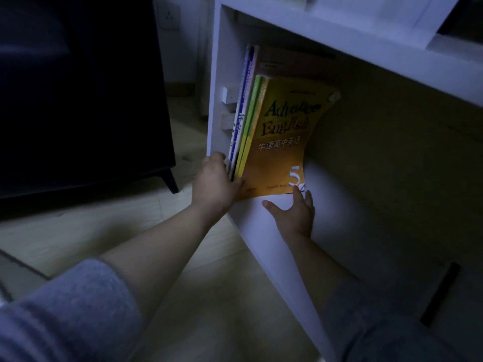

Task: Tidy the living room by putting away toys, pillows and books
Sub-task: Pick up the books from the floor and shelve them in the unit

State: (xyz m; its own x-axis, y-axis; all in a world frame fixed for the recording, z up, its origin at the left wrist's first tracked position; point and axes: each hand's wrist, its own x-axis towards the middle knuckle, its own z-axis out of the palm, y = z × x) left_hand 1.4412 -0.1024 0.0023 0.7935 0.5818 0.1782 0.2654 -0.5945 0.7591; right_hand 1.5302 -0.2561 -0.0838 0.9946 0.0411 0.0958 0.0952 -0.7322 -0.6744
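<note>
Head camera looked down in dim light and both arms were out in front, reaching into the low white shelf unit (339, 205). A row of books (244, 113) stood at the far left end of its open compartment, spines facing out, leaning against the left wall. Blue and white spines sat nearest the wall, then green ones. The outermost was the orange book (282, 142), its cover reading "Advance with English" with a big 5 near the bottom, and its top corner was curled over.

The left hand (215, 182) was at the bottom front corner of the row, fingers wrapped round the lower spines, thumb tucked against the foot of the orange cover: clamped on the books. The right hand (295, 214) lay just beside it on the compartment floor, fingers straight and spread apart, fingertips touching the orange book's lower edge, holding nothing.

Off to the left stood a dark cabinet (86, 100) on a wooden floor (203, 296), with a wall socket (170, 15) behind it. A grey sleeve (65, 309) was pushed up the left forearm.
</note>
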